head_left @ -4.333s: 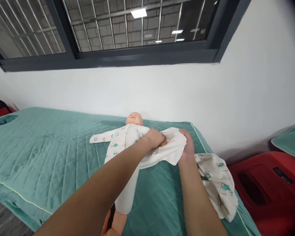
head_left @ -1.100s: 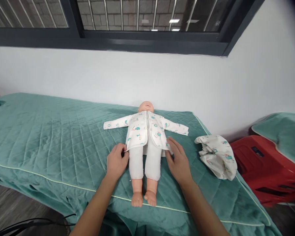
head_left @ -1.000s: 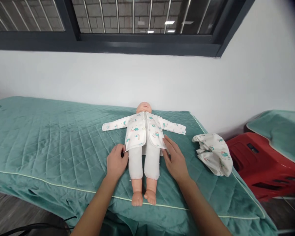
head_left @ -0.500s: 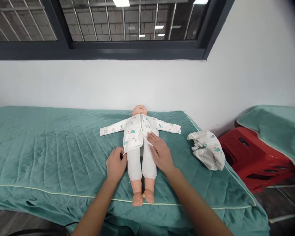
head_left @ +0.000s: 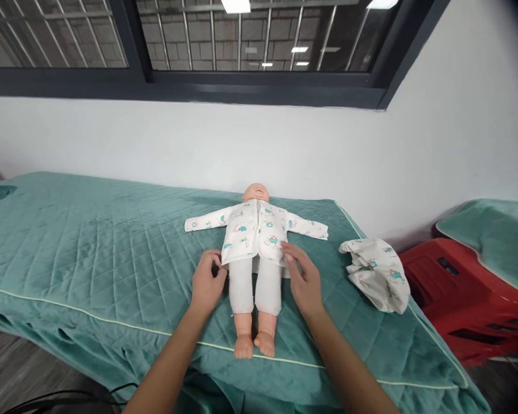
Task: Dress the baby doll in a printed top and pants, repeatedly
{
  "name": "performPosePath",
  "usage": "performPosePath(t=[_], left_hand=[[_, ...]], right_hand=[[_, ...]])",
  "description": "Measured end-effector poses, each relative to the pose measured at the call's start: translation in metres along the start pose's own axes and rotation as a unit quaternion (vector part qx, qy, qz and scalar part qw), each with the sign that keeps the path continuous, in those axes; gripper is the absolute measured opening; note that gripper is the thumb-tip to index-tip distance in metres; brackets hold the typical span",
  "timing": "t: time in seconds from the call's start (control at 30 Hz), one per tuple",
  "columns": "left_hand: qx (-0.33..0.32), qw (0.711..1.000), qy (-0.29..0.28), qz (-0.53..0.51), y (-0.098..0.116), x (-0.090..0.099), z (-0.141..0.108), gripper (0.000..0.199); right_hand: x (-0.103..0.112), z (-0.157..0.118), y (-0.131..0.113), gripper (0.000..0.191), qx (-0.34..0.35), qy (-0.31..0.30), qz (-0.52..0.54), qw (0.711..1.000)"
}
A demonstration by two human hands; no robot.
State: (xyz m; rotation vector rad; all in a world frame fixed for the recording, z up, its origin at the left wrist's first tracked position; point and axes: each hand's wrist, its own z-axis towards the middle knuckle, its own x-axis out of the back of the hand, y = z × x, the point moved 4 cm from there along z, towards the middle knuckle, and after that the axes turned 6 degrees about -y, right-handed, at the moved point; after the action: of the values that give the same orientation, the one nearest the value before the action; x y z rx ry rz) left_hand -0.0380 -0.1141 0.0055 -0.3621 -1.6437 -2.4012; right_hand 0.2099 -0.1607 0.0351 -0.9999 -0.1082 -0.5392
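A baby doll (head_left: 243, 287) lies on its back, feet toward me. It wears a white printed jacket (head_left: 240, 230) with both sleeves spread wide, and white covers its legs. The two front panels lie side by side, meeting along the middle. My left hand (head_left: 208, 282) is closed at the jacket's lower left corner, thumb and fingers pinching the hem. At the opposite side edge, my right hand (head_left: 304, 280) has its thumb and fingertips close together on the cloth. A crumpled white printed garment (head_left: 377, 273) rests farther right on the bed.
A green quilted cover (head_left: 112, 247) spreads over the bed, with pale piping along its edges. The wall and a barred window (head_left: 250, 86) stand behind. Red plastic stools (head_left: 461, 299) sit beyond the right edge, partly under green cloth. Black cables (head_left: 69, 397) show at lower left.
My right hand has moved outward from the doll's thigh to the jacket's right edge. The right front panel, folded aside before, now lies flat. My left hand stays at the left corner. The view has shifted.
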Motion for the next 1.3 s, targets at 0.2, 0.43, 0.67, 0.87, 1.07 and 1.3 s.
performPosePath(t=[0.2, 0.43, 0.67, 0.87, 1.07, 1.3], left_hand=[[0.100, 0.937, -0.016, -0.335, -0.007, -0.003, 0.021, 0.019], [0.265, 0.782, -0.129, -0.549, -0.010, -0.033, 0.081, 0.036], [0.271, 0.723, -0.168, -0.613, -0.025, -0.038, 0.103, 0.040], [0.262, 0.721, -0.180, -0.616, -0.028, -0.038, 0.104, 0.039], [0.254, 0.732, -0.181, -0.605, -0.028, -0.039, 0.104, 0.035], [0.260, 0.728, -0.178, -0.609, -0.034, -0.041, 0.104, 0.030]], right_hand=[[0.004, 0.030, 0.034, 0.035, -0.129, 0.079, 0.114, 0.982], [-0.034, 0.115, 0.016, 0.041, -0.098, -0.035, -0.048, 0.993], [-0.055, 0.188, 0.004, 0.014, -0.129, -0.196, -0.307, 0.923], [-0.071, 0.191, 0.001, 0.017, -0.076, -0.163, -0.280, 0.943], [-0.061, 0.140, 0.003, 0.040, 0.038, -0.156, -0.204, 0.966], [-0.034, 0.040, -0.024, 0.064, 0.081, -0.266, -0.213, 0.937]])
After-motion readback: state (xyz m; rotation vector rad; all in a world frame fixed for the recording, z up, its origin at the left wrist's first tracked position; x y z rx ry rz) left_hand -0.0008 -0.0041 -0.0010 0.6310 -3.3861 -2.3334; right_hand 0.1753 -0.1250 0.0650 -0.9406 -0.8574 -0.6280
